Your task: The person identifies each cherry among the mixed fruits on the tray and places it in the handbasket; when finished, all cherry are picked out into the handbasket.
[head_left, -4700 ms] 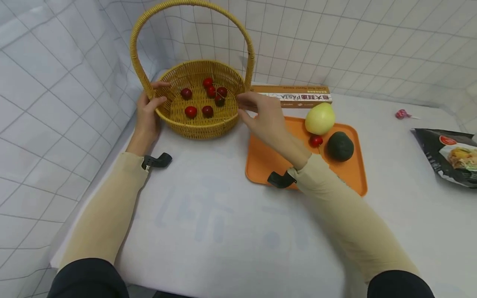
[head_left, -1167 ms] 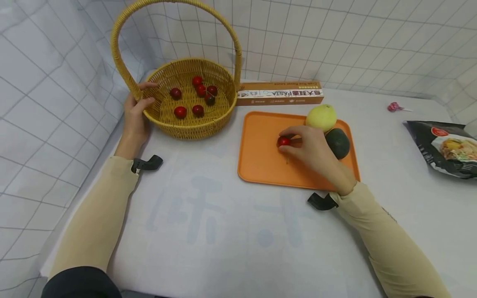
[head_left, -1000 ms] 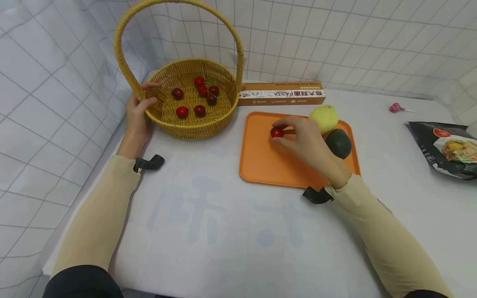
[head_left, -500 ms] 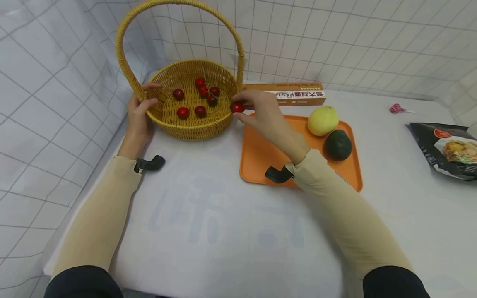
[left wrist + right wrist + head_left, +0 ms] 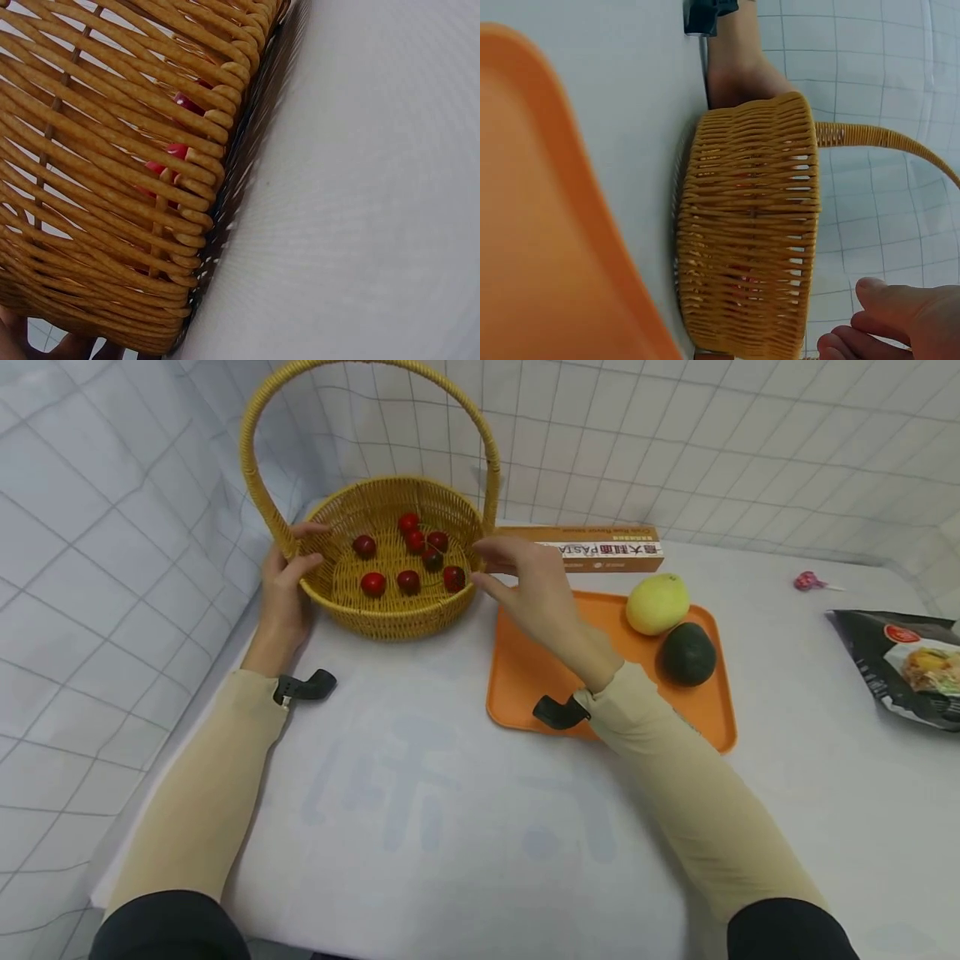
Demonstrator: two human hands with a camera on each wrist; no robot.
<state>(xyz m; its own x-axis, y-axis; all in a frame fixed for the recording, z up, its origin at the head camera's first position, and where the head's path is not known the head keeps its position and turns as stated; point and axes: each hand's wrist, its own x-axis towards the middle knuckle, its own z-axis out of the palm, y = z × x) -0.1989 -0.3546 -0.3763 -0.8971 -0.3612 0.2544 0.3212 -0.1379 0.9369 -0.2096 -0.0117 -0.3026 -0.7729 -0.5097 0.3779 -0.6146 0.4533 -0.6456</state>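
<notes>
A yellow wicker basket (image 5: 397, 625) with a tall arched handle stands at the back left, with several dark red cherries (image 5: 372, 584) inside. My left hand (image 5: 285, 589) grips its left rim by the foot of the handle, thumb inside. At the right rim is my right hand (image 5: 540, 589), its fingers loosely bent with nothing between them. One cherry (image 5: 453, 578) lies in the basket just left of those fingertips. The right wrist view shows the right hand (image 5: 900, 322) beside the basket's rim; in the left wrist view, cherries show through the weave (image 5: 97, 150).
Under my right forearm lies an orange tray (image 5: 555, 693), bearing a yellow-green round fruit (image 5: 657, 603) and a dark green avocado-like fruit (image 5: 687, 654). Behind it is a brown pasta box (image 5: 611, 560). A pink lollipop (image 5: 808, 581) and a black food packet (image 5: 900, 664) lie at the right.
My right hand picked a cherry off the tray, carried it left to the basket and let it go inside. The left hand has kept its hold on the rim.
</notes>
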